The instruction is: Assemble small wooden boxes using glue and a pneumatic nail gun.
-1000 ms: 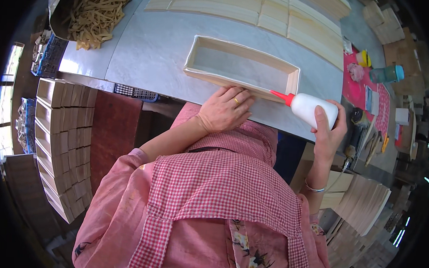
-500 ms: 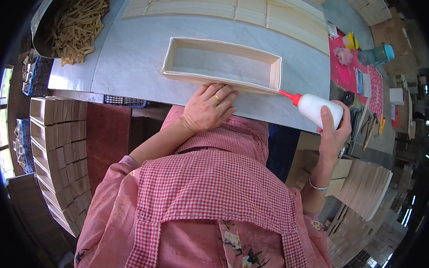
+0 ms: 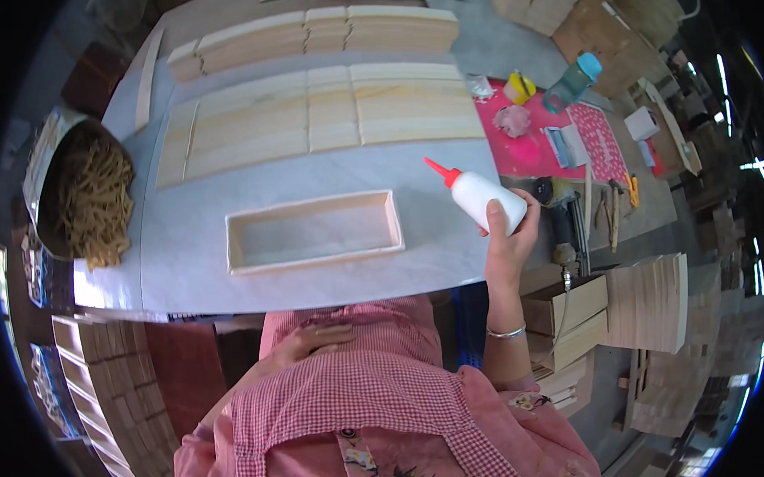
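In my right hand is a white squeeze glue bottle with a red pointed nozzle. It is tilted, its tip up and to the left, above the table and apart from the wooden frame. That rectangular wooden frame lies on the pale table in front of me, a white line of glue along its top edges. My left hand lies against my checked apron below the table edge, fingers stretched out, holding nothing.
Thin wooden boards lie beyond the frame, with a stack of wood strips behind. A basin of tan bands stands left. At right are a pink mat, a teal bottle and wood panels.
My right hand has lifted the glue bottle away from the frame's right corner. My left hand has left the frame's near side and dropped to my apron. My view has tilted farther up the table.
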Demonstrator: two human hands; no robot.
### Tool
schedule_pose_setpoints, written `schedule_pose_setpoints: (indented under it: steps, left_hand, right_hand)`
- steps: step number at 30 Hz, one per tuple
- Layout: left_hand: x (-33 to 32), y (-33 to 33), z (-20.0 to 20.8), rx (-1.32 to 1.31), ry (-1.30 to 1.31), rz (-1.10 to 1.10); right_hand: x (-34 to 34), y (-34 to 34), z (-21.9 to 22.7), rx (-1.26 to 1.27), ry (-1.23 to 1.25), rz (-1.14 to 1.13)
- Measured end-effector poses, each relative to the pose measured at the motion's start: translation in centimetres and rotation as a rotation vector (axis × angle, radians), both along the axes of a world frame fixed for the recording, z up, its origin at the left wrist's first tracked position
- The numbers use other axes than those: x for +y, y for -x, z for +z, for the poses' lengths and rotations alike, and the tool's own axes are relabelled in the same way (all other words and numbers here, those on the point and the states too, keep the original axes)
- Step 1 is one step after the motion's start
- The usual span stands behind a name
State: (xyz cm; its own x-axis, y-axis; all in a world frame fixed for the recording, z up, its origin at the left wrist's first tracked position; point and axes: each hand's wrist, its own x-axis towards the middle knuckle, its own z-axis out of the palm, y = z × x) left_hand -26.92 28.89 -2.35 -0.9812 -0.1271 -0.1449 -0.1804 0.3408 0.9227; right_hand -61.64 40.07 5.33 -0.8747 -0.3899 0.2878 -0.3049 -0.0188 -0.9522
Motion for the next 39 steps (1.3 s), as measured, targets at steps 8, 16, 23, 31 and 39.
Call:
schedule_pose_setpoints:
  steps: [8, 16, 23, 31, 39]
  left_hand:
    - [-1.4, 1.3, -2.5, -0.436, 0.002, -0.056]
    - [-2.7, -3.2, -13.6, 0.72, 0.214, -0.123]
    - [-3.9, -12.3, -15.9, 0.318, -0.161, -0.244]
    - [-9.2, -19.5, -17.0, -0.108, -0.287, -0.217]
    - [-12.4, -22.4, -17.4, -0.415, -0.274, -0.018]
  right_hand:
    - [-2.2, 11.3, -4.4, 0.047, 0.004, -0.265]
    - [-9.6, 22.5, -9.6, 0.387, -0.244, -0.313]
    - [-13.8, 26.0, -10.7, 0.669, -0.522, -0.444]
    - [9.5, 16.8, -4.3, 0.646, -0.32, -0.776]
    - [31.6, 14.1, -12.2, -0.207, -1.146, -1.097]
